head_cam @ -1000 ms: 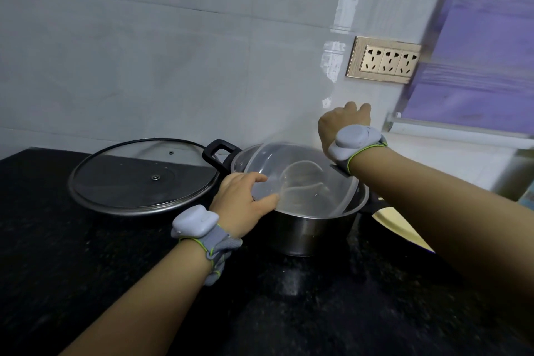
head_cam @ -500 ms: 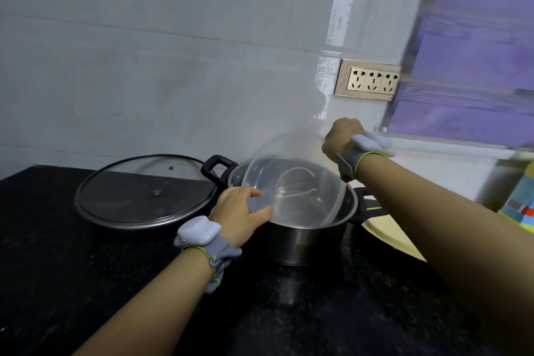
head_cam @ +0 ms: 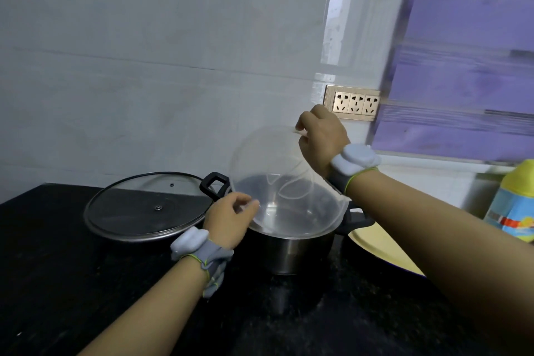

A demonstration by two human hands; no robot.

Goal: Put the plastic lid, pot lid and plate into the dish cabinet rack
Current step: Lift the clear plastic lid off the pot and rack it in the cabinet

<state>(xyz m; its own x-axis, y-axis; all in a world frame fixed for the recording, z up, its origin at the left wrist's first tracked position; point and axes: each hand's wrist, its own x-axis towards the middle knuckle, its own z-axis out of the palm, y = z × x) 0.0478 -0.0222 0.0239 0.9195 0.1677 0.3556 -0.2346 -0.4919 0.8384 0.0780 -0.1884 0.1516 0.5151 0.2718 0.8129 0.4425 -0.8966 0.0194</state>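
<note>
A clear plastic lid (head_cam: 277, 170) is tilted up over a steel pot (head_cam: 291, 251), its far edge raised and its near edge low by the pot's rim. My right hand (head_cam: 320, 139) pinches the lid's raised far edge. My left hand (head_cam: 228, 220) touches the lid's near left edge with thumb and fingers. A glass pot lid (head_cam: 147, 208) with a metal rim lies flat on the black counter left of the pot. A pale yellow plate (head_cam: 375, 246) lies to the right of the pot, mostly hidden under my right forearm.
The black counter (head_cam: 57, 283) runs to a grey tiled wall. A gold socket plate (head_cam: 351, 102) sits on the wall behind my right hand. A yellow and blue bottle (head_cam: 517, 202) stands at the right edge. The pot has black handles (head_cam: 213, 185).
The plastic lid lay almost flat on the pot; my right hand has lifted its far edge, so it now tilts steeply. My left hand stays at the near edge.
</note>
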